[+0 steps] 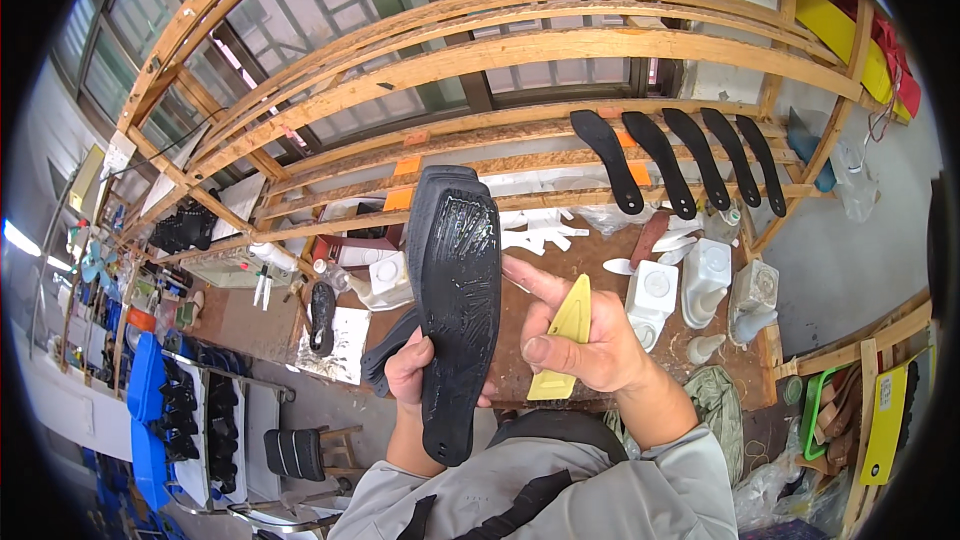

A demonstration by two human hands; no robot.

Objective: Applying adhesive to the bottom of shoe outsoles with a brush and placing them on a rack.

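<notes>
My left hand is wrapped round a stack of long black shoe insoles, held upright above the bench. The top insole has a wet, glossy coating streaked over its upper part, and small holes at its lower end. In my right hand is a flat yellow plastic scraper, pinched under the thumb. The right index finger stretches toward the right edge of the stack; whether it touches I cannot tell. Another dark piece shows behind my left hand, partly hidden by the stack.
On the wooden rack behind the bench, several black insoles lie in a slanted row. White plastic bottles stand at the right of the bench. Left lie a black sole and a white sheet. A green basket sits lower right.
</notes>
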